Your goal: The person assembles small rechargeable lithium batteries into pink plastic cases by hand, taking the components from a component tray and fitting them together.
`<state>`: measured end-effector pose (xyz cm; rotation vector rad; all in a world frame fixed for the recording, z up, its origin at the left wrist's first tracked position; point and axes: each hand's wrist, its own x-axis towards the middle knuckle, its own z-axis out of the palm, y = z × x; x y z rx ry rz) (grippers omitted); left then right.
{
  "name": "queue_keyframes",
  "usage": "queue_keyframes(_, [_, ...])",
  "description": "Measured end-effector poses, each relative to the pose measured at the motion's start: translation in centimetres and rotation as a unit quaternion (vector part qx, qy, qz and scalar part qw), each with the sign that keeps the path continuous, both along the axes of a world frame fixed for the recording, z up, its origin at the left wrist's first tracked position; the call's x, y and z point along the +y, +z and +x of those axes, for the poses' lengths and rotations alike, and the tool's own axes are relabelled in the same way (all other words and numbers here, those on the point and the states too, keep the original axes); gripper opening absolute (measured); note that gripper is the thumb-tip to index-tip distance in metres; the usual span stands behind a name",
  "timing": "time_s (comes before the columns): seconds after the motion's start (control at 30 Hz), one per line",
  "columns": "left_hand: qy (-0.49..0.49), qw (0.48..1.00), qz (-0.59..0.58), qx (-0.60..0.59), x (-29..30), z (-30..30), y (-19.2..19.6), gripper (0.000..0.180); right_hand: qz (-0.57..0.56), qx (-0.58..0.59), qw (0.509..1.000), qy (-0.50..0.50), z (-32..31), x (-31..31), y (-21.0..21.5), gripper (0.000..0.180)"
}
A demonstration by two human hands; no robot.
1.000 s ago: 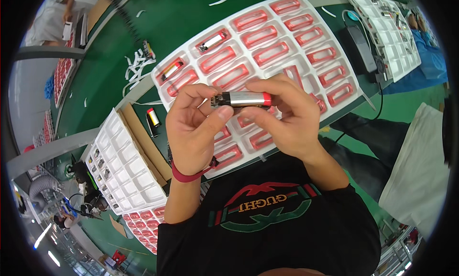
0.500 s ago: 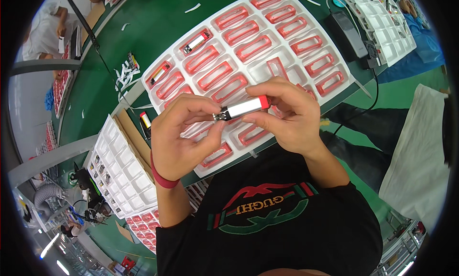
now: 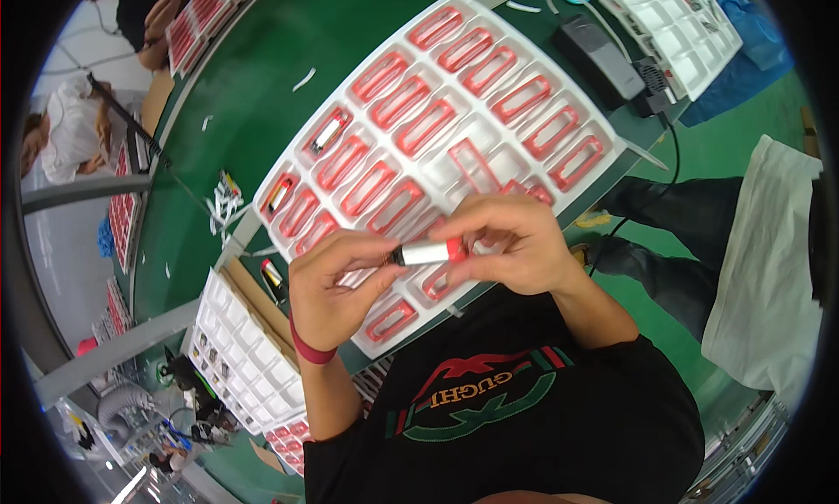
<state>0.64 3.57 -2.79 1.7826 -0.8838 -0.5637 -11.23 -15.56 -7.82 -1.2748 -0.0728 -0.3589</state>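
My two hands hold a small silver battery cell (image 3: pixel 424 253) with a red end and a black end above a white tray. My left hand (image 3: pixel 330 286), with a dark red band at its wrist, pinches the black end between thumb and fingers. At the red end, the thumb and fingers of my right hand (image 3: pixel 522 246) close round it. Beneath lies the white compartment tray (image 3: pixel 622 146), filled mostly with red oblong frames (image 3: pixel 426 127). Two frames at its left side contain parts, one of them a silver-bodied piece (image 3: pixel 329 135). My hands cover some near compartments.
A black power adapter (image 3: pixel 603 63) with a cable lies right of the tray. Further white trays stand at the far right (image 3: pixel 699 85) and lower left (image 3: pixel 236 351). White scraps (image 3: pixel 227 198) lie on the green table (image 3: pixel 262 93). Another person in white (image 3: pixel 74 124) sits at far left.
The whole view has shifted and turned slightly. My hands, still on the cell, appear lower in the picture, and my left fingers cover more of the black end.
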Motion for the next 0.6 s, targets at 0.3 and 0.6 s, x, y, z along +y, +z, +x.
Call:
queue_keyframes(0.3, [-0.073, 0.992, 0.080, -0.064, -5.3, 3.7, 1.8, 0.036, 0.026, 0.040, 0.997, 0.056, -3.4, -3.8, 0.6, 0.034])
queue_keyframes(0.6, [-0.055, 0.850, 0.252, -0.459, -13.1, 13.4, -6.4, 0.028, 0.064, 0.072, 0.995, -0.026, -5.5, -3.7, 0.9, 0.030])
